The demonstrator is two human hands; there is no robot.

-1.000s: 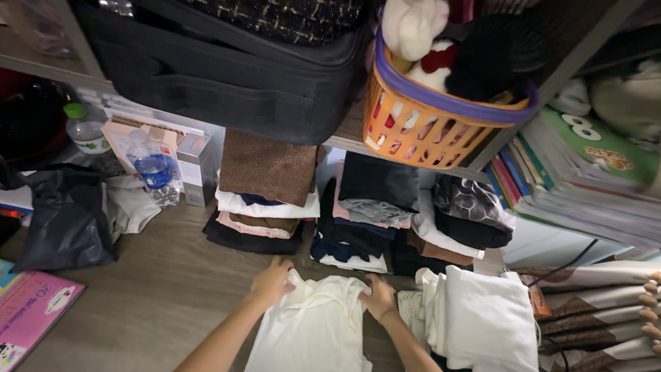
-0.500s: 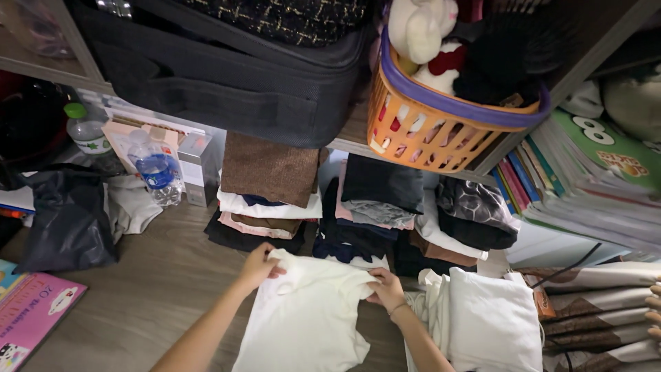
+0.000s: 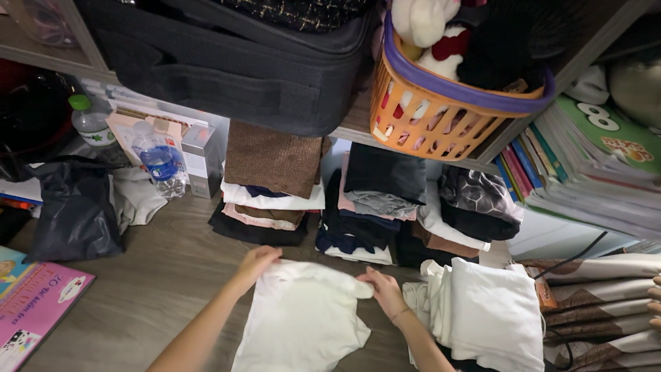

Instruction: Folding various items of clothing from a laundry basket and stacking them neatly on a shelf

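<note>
Both hands, left (image 3: 256, 264) and right (image 3: 383, 289), grip white shirt (image 3: 303, 320) near silver box (image 3: 200, 153)

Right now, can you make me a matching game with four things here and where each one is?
Things:
1. white shirt
2. orange basket
3. water bottle
4. pink book

Places:
A. up on the shelf, full of soft toys
B. at the left edge of the floor
C. under both hands, left hand and right hand
D. standing beside a small silver box

Pairs: 1-C, 2-A, 3-D, 4-B
</note>
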